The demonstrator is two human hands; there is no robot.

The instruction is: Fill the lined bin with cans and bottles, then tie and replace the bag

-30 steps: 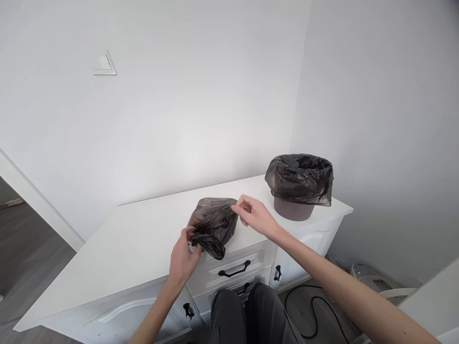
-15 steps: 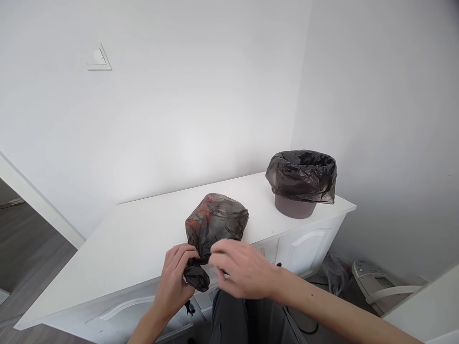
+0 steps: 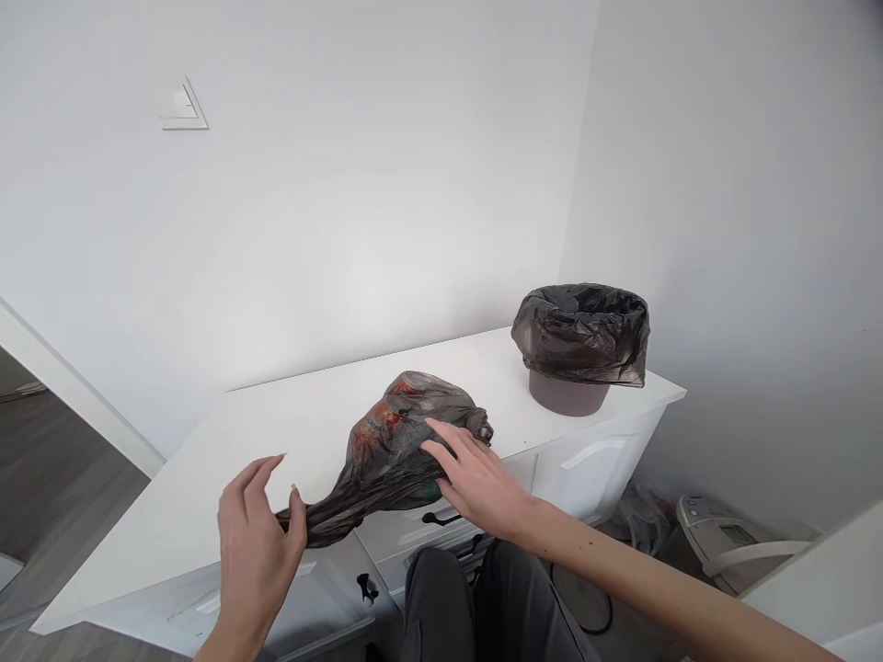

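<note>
Head view: a thin black plastic bag (image 3: 390,432) lies on the white cabinet top (image 3: 276,423) in front of me, covering part of its front edge. My right hand (image 3: 469,473) rests against the bag's right side, fingers spread and loosely bent, not closed around it. The bag's twisted neck runs to my left hand (image 3: 258,533) and passes behind the thumb; my thumb and forefinger stand apart, and I cannot tell whether the other fingers grip the plastic. Farther right, near the wall corner and well apart from the bag, stands a brownish bin (image 3: 569,395), its rim hidden under a black liner (image 3: 579,345) folded over the outside. I cannot see the bottom inside it. Red-orange and green patches show through the bag, with lettering too small to read, so its contents are hard to make out. Below, the bag and my right hand partly block the drawer front, leaving some of a black handle (image 3: 441,519) in sight. My knees (image 3: 440,602) are cut off at the bottom. On the floor at right, a pale appliance (image 3: 721,533) is half hidden beside some crumpled clear plastic (image 3: 645,519).
</note>
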